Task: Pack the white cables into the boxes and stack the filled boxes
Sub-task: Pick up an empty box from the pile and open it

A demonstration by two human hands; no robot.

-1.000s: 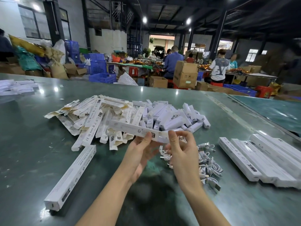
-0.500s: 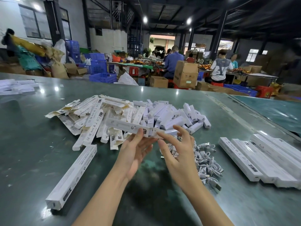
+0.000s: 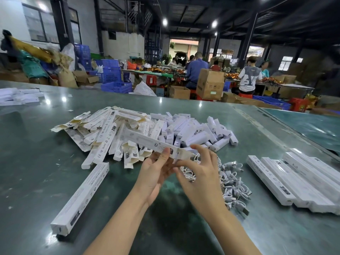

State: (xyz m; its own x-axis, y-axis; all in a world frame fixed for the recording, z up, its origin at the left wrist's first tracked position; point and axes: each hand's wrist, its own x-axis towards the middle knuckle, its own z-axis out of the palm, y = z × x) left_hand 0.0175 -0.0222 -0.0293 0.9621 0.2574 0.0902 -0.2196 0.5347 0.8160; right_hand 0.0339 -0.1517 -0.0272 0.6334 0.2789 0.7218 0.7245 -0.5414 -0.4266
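My left hand (image 3: 156, 172) grips a long white flat box (image 3: 147, 141) near its right end, holding it above the table. My right hand (image 3: 200, 173) is at that end of the box, its thumb and fingertips on the end flap. Under and right of my hands lies a heap of coiled white cables (image 3: 231, 179). Behind them is a pile of unfolded long boxes (image 3: 103, 129) and small white boxes (image 3: 193, 129). Closed long boxes lie side by side at the right (image 3: 294, 179). One closed box (image 3: 82, 196) lies alone at the left.
The green table (image 3: 33, 162) runs far to the left, where more white boxes (image 3: 18, 96) lie at the back edge. A second table surface (image 3: 312, 126) adjoins at the right. People work at tables among cardboard boxes (image 3: 210, 86) and blue crates (image 3: 116, 87) beyond.
My right hand let go of the box end, opened, and has come back to the end flap. The box tilted, its left end rising. My left hand kept its hold.
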